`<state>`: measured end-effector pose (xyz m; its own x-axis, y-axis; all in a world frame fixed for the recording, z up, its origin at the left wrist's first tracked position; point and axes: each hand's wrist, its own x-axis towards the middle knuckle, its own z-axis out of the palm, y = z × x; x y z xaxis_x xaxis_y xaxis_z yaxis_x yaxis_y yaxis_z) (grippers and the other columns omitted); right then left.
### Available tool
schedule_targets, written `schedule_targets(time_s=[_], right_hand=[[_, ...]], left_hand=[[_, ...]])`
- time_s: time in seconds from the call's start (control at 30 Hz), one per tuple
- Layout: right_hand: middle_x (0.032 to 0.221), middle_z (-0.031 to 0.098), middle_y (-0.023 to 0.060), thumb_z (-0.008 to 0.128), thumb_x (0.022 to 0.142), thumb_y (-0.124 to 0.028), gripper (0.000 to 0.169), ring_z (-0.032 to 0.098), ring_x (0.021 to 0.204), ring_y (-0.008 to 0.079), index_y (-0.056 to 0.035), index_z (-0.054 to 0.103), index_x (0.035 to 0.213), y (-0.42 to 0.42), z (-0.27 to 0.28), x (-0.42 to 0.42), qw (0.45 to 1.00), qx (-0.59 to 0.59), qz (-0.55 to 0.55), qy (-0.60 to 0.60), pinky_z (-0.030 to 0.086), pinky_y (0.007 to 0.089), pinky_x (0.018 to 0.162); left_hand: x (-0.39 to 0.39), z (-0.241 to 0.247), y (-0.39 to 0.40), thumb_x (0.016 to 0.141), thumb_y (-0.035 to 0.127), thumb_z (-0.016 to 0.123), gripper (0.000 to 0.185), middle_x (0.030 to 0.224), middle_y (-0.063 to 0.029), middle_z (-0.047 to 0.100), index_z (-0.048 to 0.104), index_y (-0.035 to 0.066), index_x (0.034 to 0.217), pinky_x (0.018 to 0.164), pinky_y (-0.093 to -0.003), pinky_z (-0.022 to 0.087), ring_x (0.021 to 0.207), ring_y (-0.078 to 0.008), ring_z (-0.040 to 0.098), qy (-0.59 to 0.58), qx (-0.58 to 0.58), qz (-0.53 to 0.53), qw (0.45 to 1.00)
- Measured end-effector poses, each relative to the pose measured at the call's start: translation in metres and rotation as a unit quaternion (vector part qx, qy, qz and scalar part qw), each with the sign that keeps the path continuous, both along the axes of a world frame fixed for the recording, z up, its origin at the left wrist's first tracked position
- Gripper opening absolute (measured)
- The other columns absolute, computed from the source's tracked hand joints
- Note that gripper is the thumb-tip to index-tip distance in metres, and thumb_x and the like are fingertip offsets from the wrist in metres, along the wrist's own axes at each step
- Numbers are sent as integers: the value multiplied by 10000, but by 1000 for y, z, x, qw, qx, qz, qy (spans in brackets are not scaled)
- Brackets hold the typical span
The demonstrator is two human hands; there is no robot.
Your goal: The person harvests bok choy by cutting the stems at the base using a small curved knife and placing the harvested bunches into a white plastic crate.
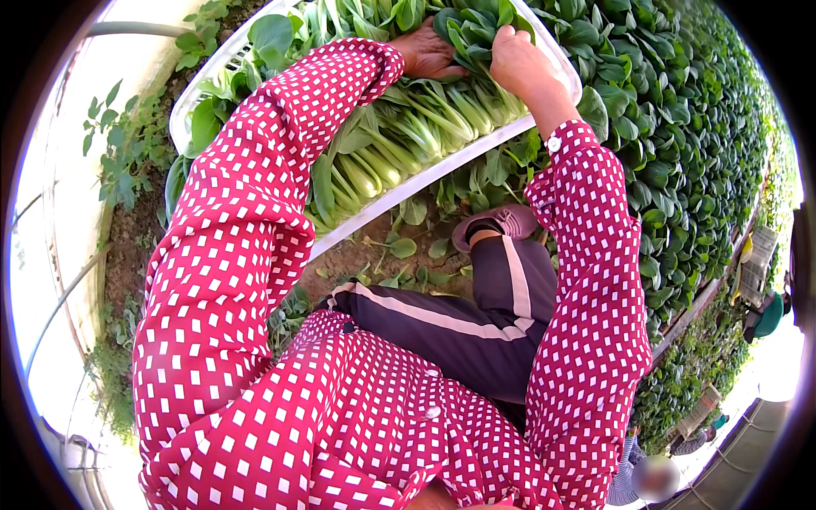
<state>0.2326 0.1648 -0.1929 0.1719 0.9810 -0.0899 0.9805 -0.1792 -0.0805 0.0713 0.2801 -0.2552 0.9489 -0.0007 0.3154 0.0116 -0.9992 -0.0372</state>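
A white plastic crate (421, 178) lies before me, filled with rows of bok choy (408, 137) whose pale stems point towards me. My left hand (432, 54) rests low among the leaves near the crate's middle, its fingers partly hidden by foliage. At the crate's right end my right hand (519, 60) is closed on dark green bok choy leaves (475, 32), just right of my left hand. Whether my left hand grips anything cannot be made out.
A dense bed of growing bok choy (676, 127) spreads along the right. Loose leaves (403, 247) lie on the soil between the crate and my legs, near my pink shoe (500, 224). Other people (765, 315) are at the far right, by more crates (757, 255). Weeds (131, 143) grow at left.
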Motion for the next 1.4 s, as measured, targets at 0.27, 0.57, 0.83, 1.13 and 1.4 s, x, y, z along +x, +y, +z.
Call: schedule_targets(time_s=[0.27,0.57,0.83,1.13,1.4], right_hand=[[1044,663,263,555,844,-89,247,649,986,411,34,572,1057,-13,27,14,998,11,-34,44,519,475,834],[1023,663,244,671,807,-204,388,621,1006,419,-13,547,1121,-22,28,20,985,100,-88,109,493,481,854],[1007,682,209,689,801,-321,380,636,971,415,-62,592,1061,-34,32,30,982,119,-114,90,505,488,812],[1075,668,206,605,843,-187,314,631,1008,403,-40,549,1114,-26,27,13,992,56,-88,65,508,485,832],[1067,660,205,622,813,-160,316,632,982,411,-27,544,1089,-38,26,18,979,134,-135,70,511,487,803]], left_hand=[[2,13,-1,928,393,526,543,1452,-143,408,443,127,1394,1130,-458,247,1347,-333,358,-7,-15,-27,999],[11,88,-6,872,465,591,571,1276,-177,586,587,62,1276,1096,-442,304,1281,-298,471,163,-86,32,982],[-1,205,29,840,254,530,377,993,-207,686,675,55,1125,851,-443,500,935,-363,652,191,-208,74,957],[-82,103,57,856,404,577,517,1382,-205,478,589,55,1238,1004,-456,418,1223,-399,485,224,35,6,974],[-70,83,17,918,503,507,601,1594,-50,219,451,214,1441,1147,-470,213,1465,-263,201,241,33,232,942]])
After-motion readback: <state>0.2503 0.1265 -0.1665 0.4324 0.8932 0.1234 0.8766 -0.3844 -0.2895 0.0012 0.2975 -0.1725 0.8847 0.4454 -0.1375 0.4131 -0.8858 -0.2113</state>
